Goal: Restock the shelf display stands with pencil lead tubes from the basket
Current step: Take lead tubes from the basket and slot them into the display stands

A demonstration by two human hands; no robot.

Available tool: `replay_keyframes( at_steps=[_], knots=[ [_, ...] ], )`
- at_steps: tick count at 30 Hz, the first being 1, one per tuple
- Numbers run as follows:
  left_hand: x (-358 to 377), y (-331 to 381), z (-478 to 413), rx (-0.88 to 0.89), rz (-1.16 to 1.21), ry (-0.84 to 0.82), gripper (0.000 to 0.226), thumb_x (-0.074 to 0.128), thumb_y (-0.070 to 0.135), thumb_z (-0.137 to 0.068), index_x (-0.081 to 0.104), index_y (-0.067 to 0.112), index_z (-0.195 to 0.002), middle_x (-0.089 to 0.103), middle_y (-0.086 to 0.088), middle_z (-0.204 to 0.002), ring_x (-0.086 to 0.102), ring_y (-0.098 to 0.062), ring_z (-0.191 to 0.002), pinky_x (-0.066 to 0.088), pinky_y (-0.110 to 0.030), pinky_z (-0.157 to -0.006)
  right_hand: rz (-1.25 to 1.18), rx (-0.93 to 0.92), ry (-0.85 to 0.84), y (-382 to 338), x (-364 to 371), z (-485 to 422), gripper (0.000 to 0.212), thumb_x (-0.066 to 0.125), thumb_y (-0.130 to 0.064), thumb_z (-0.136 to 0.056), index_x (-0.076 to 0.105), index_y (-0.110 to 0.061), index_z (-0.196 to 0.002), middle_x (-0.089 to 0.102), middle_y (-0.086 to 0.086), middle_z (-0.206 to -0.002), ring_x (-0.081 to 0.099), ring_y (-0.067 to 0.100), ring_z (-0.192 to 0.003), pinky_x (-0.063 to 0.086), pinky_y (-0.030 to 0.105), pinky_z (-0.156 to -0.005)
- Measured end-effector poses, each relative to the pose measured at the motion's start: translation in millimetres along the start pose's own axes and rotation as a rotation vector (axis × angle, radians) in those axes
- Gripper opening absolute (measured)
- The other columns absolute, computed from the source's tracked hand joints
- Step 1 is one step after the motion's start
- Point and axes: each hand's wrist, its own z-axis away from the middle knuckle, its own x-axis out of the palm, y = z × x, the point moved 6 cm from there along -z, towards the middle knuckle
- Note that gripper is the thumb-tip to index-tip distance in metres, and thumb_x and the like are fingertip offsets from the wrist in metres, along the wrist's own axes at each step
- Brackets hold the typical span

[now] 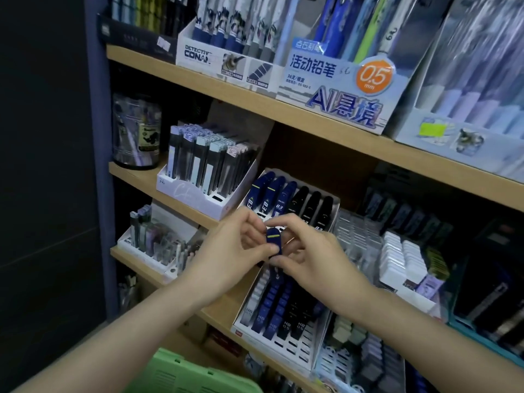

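1. Wooden shelf (181,75) fills the view.
2. White stand (283,344), at 5 o'clock, leans back, likely so its labels show.
3. Green basket (181,373), at 7 o'clock, sits within reach for refills.
4. Left hand (235,245) and right hand (314,253), at centre, both pinch one blue tube (273,242), probably lining it up for a slot.

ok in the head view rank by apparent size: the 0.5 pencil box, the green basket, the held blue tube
1. 0.5 pencil box
2. green basket, though the frame edge cuts it off
3. blue tube, clearly smallest
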Motion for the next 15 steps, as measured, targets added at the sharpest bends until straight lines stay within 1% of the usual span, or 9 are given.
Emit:
replay_keyframes(
  at_steps=[2, 3, 4, 6, 7, 9, 12, 15],
  knots=[
    [-3, 3, -6, 0.064, -0.056, 0.009, 0.008, 0.064, 0.024, -0.087, 0.056, 0.026, -0.088, 0.062, 0.013, -0.084, 0.058, 0.003, -0.08, 0.045, -0.016, -0.073, 0.015, 0.016, 0.067, 4, -11, -7, 0.041, 0.069, -0.011, -0.084, 0.052, -0.037, -0.11, 0.057, -0.016, -0.084, 0.061, -0.003, -0.079, 0.048, 0.007, -0.066],
    [-7, 2, -11, 0.094, -0.12, 0.01, 0.003, 0.06, 0.026, -0.09, 0.057, 0.027, -0.09, 0.061, 0.015, -0.088, 0.056, 0.004, -0.085, 0.044, -0.017, -0.075, 0.02, 0.032, 0.113, 6, -18, -12, 0.037, 0.069, -0.012, -0.085, 0.053, -0.033, -0.111, 0.057, -0.015, -0.084, 0.061, -0.003, -0.078, 0.048, 0.007, -0.067],
    [-12, -1, -16, 0.122, -0.211, 0.006, 0.003, 0.056, 0.027, -0.092, 0.059, 0.027, -0.092, 0.058, 0.017, -0.093, 0.054, 0.003, -0.09, 0.044, -0.019, -0.08, 0.028, 0.054, 0.164, 10, -26, -19, 0.034, 0.068, -0.014, -0.086, 0.053, -0.029, -0.112, 0.057, -0.014, -0.084, 0.061, -0.002, -0.077, 0.05, 0.009, -0.069],
    [-19, -12, -27, 0.155, -0.418, -0.045, 0.013, 0.05, 0.029, -0.095, 0.06, 0.026, -0.103, 0.053, 0.017, -0.102, 0.051, -0.002, -0.101, 0.044, -0.028, -0.091, 0.008, 0.094, 0.266, 16, -37, -33, 0.024, 0.064, -0.019, -0.089, 0.051, -0.026, -0.108, 0.061, -0.009, -0.085, 0.063, 0.001, -0.077, 0.053, 0.015, -0.072],
    [-20, -18, -32, 0.163, -0.503, -0.083, 0.019, 0.048, 0.029, -0.096, 0.06, 0.025, -0.11, 0.05, 0.016, -0.106, 0.05, -0.005, -0.104, 0.044, -0.031, -0.094, -0.015, 0.106, 0.305, 20, -41, -41, 0.019, 0.063, -0.02, -0.09, 0.051, -0.025, -0.105, 0.062, -0.007, -0.084, 0.063, 0.003, -0.077, 0.054, 0.016, -0.073],
    [-19, -28, -37, 0.177, -0.607, -0.153, 0.027, 0.045, 0.03, -0.097, 0.055, 0.024, -0.121, 0.046, 0.015, -0.114, 0.048, -0.006, -0.111, 0.044, -0.033, -0.096, -0.01, 0.116, 0.349, 25, -42, -56, 0.013, 0.061, -0.021, -0.091, 0.053, -0.022, -0.102, 0.064, -0.006, -0.082, 0.063, 0.002, -0.077, 0.052, 0.012, -0.071],
    [-11, -37, -40, 0.241, -0.705, -0.271, 0.038, 0.043, 0.031, -0.098, 0.045, 0.024, -0.135, 0.04, 0.011, -0.133, 0.041, -0.008, -0.124, 0.039, -0.027, -0.103, 0.047, 0.115, 0.332, 31, -32, -78, 0.011, 0.06, -0.019, -0.092, 0.053, -0.021, -0.101, 0.061, -0.011, -0.079, 0.058, -0.004, -0.072, 0.045, 0.003, -0.063],
    [-4, -44, -43, 0.297, -0.78, -0.33, 0.047, 0.042, 0.032, -0.099, 0.034, 0.023, -0.145, 0.032, 0.01, -0.146, 0.03, -0.006, -0.133, 0.022, -0.019, -0.109, 0.096, 0.125, 0.323, 39, -24, -94, 0.012, 0.06, -0.015, -0.091, 0.053, -0.016, -0.101, 0.056, -0.012, -0.072, 0.053, -0.007, -0.06, 0.042, 0.002, -0.057]
  ],
)
